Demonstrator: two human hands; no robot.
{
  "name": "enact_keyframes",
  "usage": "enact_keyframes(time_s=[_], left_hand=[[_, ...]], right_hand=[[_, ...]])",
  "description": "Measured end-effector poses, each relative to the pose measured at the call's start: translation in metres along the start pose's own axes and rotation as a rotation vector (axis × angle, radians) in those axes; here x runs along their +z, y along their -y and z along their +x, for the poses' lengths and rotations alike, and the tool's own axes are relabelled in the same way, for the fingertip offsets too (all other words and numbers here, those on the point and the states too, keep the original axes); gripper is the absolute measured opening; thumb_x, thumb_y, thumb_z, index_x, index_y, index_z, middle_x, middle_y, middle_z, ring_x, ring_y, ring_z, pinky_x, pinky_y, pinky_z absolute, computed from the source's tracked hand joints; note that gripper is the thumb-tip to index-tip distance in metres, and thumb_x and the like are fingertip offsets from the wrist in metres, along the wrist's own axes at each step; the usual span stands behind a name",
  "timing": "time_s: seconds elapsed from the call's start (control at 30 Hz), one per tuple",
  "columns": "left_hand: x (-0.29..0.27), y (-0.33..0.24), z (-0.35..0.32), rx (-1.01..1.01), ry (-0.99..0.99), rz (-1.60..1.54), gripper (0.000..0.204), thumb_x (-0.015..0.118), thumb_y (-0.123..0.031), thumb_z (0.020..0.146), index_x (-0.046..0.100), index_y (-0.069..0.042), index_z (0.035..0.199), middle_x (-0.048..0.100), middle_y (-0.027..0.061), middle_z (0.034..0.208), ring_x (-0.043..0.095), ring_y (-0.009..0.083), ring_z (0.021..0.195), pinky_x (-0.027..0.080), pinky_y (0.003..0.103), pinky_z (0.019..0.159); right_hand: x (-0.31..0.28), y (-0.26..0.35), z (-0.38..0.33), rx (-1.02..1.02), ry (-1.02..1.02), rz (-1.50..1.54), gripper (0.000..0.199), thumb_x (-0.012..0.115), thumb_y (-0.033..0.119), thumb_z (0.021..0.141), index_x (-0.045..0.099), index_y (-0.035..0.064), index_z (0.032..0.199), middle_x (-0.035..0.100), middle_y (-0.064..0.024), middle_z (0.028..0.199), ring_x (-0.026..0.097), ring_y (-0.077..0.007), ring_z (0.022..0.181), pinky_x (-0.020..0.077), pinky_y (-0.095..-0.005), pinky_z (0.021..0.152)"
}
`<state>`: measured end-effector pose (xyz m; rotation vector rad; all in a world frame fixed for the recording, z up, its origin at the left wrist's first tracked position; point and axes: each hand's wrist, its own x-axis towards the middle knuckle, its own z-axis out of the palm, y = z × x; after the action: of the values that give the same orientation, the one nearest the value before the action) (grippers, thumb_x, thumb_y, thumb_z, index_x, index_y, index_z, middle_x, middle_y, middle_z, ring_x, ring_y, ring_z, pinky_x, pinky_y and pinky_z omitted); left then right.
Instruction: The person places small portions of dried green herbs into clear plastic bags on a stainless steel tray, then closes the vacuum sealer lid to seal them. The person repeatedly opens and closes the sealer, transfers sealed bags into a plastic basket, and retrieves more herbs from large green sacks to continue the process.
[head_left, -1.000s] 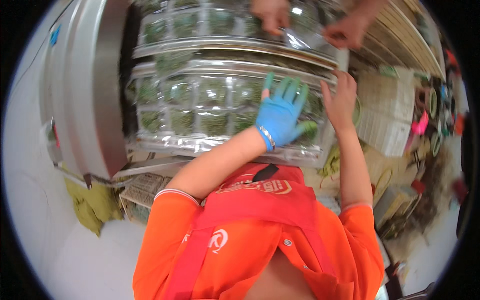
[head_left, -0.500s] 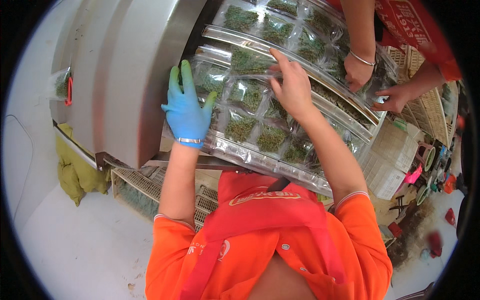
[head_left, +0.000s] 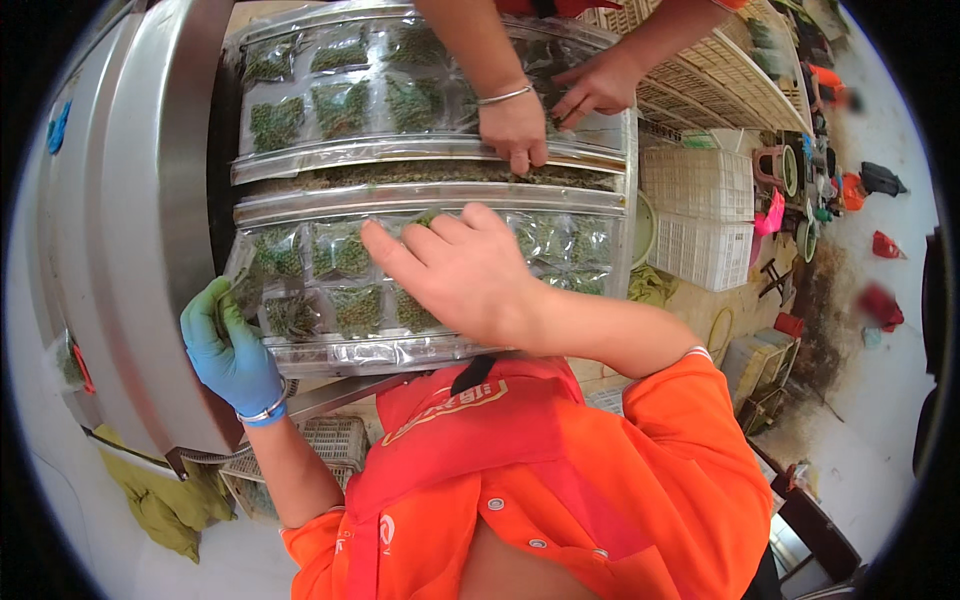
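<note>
A clear plastic sheet of sealed pouches [head_left: 340,300] filled with green bits lies on a steel machine bed in front of me. My left hand [head_left: 228,350], in a blue glove, pinches the sheet's left edge. My bare right hand [head_left: 455,268] lies flat on the sheet's middle, fingers spread. Beyond it lies a second pouch sheet [head_left: 340,100]. Another person's two hands [head_left: 515,130] [head_left: 595,90] press on that sheet's near right edge.
The machine's curved steel housing [head_left: 130,230] rises at my left. White plastic crates [head_left: 700,215] stand to the right, with cream slatted trays [head_left: 720,70] behind. A yellow-green cloth [head_left: 160,500] lies on the floor at lower left. Scattered items sit on the floor at right.
My gloved left hand has slid down to the sheet's left edge and pinched it. My right hand moved left onto the sheet's middle. The view has shifted toward the machine's right side.
</note>
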<state>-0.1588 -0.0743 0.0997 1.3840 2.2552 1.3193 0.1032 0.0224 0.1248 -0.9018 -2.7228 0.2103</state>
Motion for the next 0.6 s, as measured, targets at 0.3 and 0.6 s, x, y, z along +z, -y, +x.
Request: enact_keyframes(time_s=[0.3, 0.6], left_hand=[[-0.052, -0.063, -0.021, 0.196, 0.072, 0.282, 0.023, 0.063, 0.008, 0.083, 0.070, -0.001, 0.102, 0.067, 0.0136, 0.099, 0.064, 0.0291, 0.088, 0.051, 0.035, 0.079], [-0.213, -0.045, 0.007, 0.079, -0.398, 0.366, 0.015, 0.064, 0.002, 0.084, 0.070, -0.005, 0.097, 0.066, 0.0122, 0.089, 0.065, 0.0296, 0.077, 0.051, 0.037, 0.068]], right_hand=[[0.022, -0.013, -0.015, -0.036, 0.308, -0.061, 0.082, 0.074, 0.016, 0.076, 0.040, 0.0101, 0.151, 0.064, -0.0024, 0.088, 0.064, -0.0220, 0.085, 0.0420, -0.0443, 0.083], [0.043, 0.010, 0.019, -0.007, 0.382, -0.160, 0.060, 0.065, 0.006, 0.080, 0.050, 0.0094, 0.138, 0.068, -0.0123, 0.074, 0.068, -0.0304, 0.073, 0.0428, -0.0464, 0.087]])
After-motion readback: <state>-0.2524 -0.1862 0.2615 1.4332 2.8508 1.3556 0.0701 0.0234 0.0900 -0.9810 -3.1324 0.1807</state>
